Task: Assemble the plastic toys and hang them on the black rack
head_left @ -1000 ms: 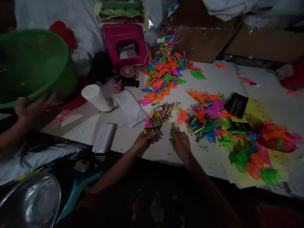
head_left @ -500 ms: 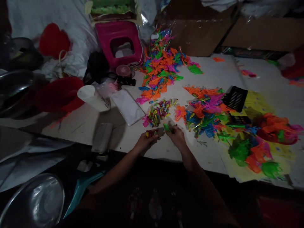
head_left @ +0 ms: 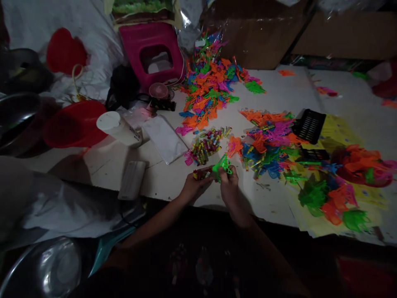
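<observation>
My left hand (head_left: pixel 192 187) is closed around a few short red-and-yellow sticks (head_left: pixel 201 174), crayon-like in shape. My right hand (head_left: pixel 230 184) pinches a bright green plastic piece (head_left: pixel 223 162) with an openwork outline. The two hands almost meet, and the green piece touches or nearly touches the sticks; the exact contact is too dark to make out. Just beyond them lies a heap of similar short sticks (head_left: pixel 204 150). An orange flower-like plastic piece (head_left: pixel 235 145) rests to the right of that heap.
Loose coloured plastic pieces (head_left: pixel 211 87) are piled at the back, with a mixed pile (head_left: pixel 269 145) at right. Beside that stand a black basket (head_left: pixel 310 126) and a filled red bowl (head_left: pixel 338 174). A white bottle (head_left: pixel 119 129), white packet (head_left: pixel 166 138) and power bank (head_left: pixel 132 180) lie left.
My right hand has brought the green piece up and left, against or close to the sticks in my left hand. A pale cloth-like shape now shows at lower left.
</observation>
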A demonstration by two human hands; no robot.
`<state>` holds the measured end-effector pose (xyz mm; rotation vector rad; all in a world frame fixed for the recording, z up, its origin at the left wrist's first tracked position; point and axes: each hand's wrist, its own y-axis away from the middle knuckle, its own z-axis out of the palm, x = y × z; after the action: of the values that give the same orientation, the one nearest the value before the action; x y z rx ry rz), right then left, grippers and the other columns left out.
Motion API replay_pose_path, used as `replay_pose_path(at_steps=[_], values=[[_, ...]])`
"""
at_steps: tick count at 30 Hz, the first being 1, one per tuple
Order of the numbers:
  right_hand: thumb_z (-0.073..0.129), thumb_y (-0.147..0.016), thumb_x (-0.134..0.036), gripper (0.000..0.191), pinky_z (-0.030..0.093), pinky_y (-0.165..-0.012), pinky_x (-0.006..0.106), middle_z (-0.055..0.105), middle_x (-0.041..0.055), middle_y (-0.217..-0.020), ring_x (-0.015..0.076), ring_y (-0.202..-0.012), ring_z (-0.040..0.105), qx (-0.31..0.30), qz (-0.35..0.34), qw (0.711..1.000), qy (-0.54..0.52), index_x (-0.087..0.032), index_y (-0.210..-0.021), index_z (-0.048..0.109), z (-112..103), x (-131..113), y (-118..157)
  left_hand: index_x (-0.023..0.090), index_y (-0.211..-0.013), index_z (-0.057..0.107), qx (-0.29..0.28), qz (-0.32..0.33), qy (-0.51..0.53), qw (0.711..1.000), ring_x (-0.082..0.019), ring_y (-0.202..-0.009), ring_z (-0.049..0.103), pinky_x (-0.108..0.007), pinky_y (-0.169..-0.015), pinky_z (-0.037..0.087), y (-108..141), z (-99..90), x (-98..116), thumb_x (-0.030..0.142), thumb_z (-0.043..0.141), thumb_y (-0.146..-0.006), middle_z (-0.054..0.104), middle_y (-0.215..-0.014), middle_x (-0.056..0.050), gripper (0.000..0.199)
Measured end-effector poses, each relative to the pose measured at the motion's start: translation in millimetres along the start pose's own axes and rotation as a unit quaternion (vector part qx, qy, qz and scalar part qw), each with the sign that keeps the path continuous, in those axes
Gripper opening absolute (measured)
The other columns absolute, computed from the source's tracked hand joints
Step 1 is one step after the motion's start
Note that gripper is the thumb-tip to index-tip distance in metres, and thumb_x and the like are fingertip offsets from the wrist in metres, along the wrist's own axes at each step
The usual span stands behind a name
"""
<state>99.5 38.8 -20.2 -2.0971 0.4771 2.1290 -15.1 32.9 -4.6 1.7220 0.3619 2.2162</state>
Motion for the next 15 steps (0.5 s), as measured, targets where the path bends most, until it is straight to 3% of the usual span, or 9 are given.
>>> replay_pose_path(at_steps=[9, 15], values=[[0.048, -0.075, -0.041, 0.020, 0.037, -0.050, 0.023, 0.042, -0.0057, -0.060, 0.0101, -0.053, 0.041, 0.011, -0.047, 0.998, 0.044, -0.023, -0.072, 0.039, -6, 2, 2, 0.015, -0.099, 0.065, -0.014, 0.023, -0.045, 0.999, -0.011, -0.071, 0.053, -0.022, -0.068, 0.040, -7, -3.2, -6, 0.027, 0.071, -0.059, 0.064, -0.080, 0.000, 0.041], [0.042, -0.073, -0.046, 0.023, 0.043, -0.053, 0.031, 0.053, 0.0028, -0.064, 0.0163, -0.058, 0.050, 0.053, -0.079, 0.986, 0.140, -0.023, -0.072, 0.045, -2, 7, 4, 0.015, -0.095, 0.067, -0.015, 0.104, -0.146, 0.984, -0.012, -0.068, 0.053, -0.024, -0.064, 0.041, -12, -4.3, -18, 0.027, 0.067, -0.065, 0.058, -0.072, 0.000, 0.031]])
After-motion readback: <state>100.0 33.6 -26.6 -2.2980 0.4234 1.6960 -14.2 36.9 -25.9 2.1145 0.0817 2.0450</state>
